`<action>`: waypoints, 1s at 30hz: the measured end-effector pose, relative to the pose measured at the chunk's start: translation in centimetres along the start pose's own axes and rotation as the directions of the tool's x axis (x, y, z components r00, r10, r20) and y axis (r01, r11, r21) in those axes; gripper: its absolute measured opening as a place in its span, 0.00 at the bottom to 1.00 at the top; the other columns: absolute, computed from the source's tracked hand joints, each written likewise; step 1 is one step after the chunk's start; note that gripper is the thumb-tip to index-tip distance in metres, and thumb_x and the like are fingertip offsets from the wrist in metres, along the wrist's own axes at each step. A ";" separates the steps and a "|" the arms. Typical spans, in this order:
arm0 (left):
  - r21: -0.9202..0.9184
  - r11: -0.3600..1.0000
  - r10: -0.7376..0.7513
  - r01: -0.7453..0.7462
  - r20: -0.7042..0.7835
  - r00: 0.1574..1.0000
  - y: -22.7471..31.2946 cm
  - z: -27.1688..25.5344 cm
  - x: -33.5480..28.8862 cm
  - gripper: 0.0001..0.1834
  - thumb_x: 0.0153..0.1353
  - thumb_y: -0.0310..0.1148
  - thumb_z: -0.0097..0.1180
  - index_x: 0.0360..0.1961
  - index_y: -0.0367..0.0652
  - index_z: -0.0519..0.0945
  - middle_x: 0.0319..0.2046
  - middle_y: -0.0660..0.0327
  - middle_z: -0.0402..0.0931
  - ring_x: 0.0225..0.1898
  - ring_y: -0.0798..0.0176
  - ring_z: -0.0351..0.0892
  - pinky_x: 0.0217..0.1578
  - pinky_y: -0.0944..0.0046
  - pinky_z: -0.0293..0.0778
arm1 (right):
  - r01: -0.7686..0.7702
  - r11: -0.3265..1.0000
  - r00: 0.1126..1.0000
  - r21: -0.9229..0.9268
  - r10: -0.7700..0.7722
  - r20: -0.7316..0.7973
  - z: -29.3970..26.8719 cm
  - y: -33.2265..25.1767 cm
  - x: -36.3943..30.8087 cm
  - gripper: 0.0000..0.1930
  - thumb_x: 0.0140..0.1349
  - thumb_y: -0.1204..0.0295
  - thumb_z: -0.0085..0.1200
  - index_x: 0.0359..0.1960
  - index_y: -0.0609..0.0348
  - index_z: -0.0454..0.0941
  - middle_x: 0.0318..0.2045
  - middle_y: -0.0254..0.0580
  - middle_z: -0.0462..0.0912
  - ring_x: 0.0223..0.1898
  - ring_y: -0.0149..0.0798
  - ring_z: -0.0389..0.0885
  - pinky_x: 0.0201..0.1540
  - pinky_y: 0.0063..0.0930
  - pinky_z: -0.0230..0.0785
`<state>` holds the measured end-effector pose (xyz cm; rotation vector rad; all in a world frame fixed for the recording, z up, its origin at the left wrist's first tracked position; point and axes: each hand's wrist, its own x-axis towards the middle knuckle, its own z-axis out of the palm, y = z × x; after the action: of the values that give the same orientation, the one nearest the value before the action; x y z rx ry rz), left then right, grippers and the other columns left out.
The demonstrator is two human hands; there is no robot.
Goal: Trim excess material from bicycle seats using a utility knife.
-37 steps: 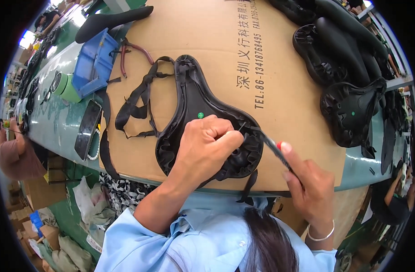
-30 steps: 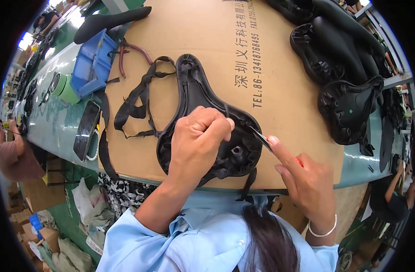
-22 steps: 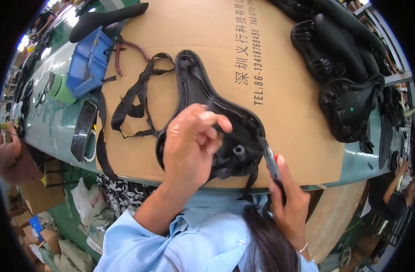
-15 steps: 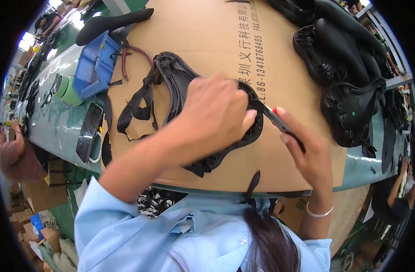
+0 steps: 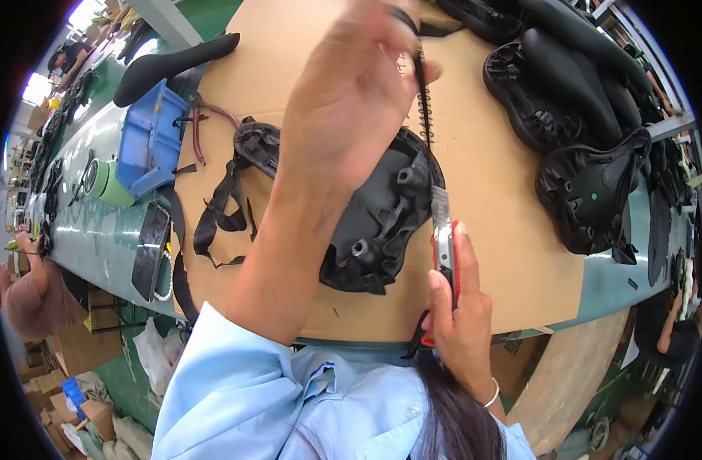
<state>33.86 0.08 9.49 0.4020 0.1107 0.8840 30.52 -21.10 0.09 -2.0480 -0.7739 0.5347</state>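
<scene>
A black bicycle saddle lies underside up on the cardboard, its edge ringed with gathered black material. My left hand, blurred by motion, is raised above the saddle's far side. Its closed fingers grip a thin black strip, stretched tight down to the saddle's right edge. My right hand is wrapped around a red and black utility knife. The knife's blade points away from me, close to the saddle's right edge where the strip runs down. My left forearm hides part of the saddle's narrow end.
Black strip scraps and red-handled pliers lie left of the saddle. Beyond them are a blue bin, a green cup and a phone. More saddles are piled at right. Other people work farther off.
My left hand has lifted away from the saddle, drawing the black strip upward and far. My right hand has moved left and nearer to me, with the knife now pointing more straight away.
</scene>
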 end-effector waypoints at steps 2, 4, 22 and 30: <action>-0.105 0.977 0.120 -0.185 -0.449 0.885 1.5 3.5 -1.3 0.23 0.74 0.43 0.37 0.19 0.47 0.62 0.17 0.66 0.60 0.16 0.70 0.59 0.18 0.70 0.57 | 0.025 0.999 0.999 0.023 -0.026 0.022 0.7 0.1 -1.2 0.30 0.68 0.72 0.45 0.71 0.49 0.52 0.23 0.39 0.76 0.15 0.28 0.72 0.19 0.24 0.67; 0.306 0.946 -0.015 -0.104 0.363 0.932 3.3 -5.3 -0.7 0.08 0.63 0.33 0.54 0.33 0.40 0.80 0.25 0.68 0.74 0.30 0.71 0.69 0.31 0.66 0.64 | 0.036 0.999 0.999 0.025 -0.037 0.021 0.5 -0.7 -1.0 0.28 0.67 0.72 0.47 0.69 0.50 0.58 0.26 0.43 0.80 0.16 0.31 0.74 0.21 0.27 0.68; 0.851 0.525 -0.340 -0.016 0.226 0.913 3.5 -10.9 -0.2 0.14 0.64 0.39 0.58 0.27 0.40 0.79 0.21 0.70 0.67 0.30 0.69 0.67 0.35 0.72 0.62 | -0.013 0.997 0.981 0.070 -0.001 0.195 -1.8 -1.4 2.7 0.25 0.63 0.72 0.52 0.64 0.52 0.67 0.29 0.50 0.82 0.18 0.45 0.78 0.25 0.30 0.69; 0.736 0.643 0.125 -0.211 0.171 0.977 4.2 -11.6 1.6 0.15 0.61 0.41 0.62 0.33 0.38 0.80 0.25 0.71 0.73 0.30 0.77 0.65 0.35 0.77 0.62 | 0.197 0.971 0.980 -0.137 -0.198 0.002 -1.2 -2.1 -0.4 0.26 0.61 0.74 0.55 0.63 0.51 0.70 0.39 0.51 0.84 0.28 0.49 0.83 0.29 0.32 0.72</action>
<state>28.87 7.11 0.57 1.2684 0.3566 0.9734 30.30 -21.15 2.54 -2.0661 -1.0195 0.3658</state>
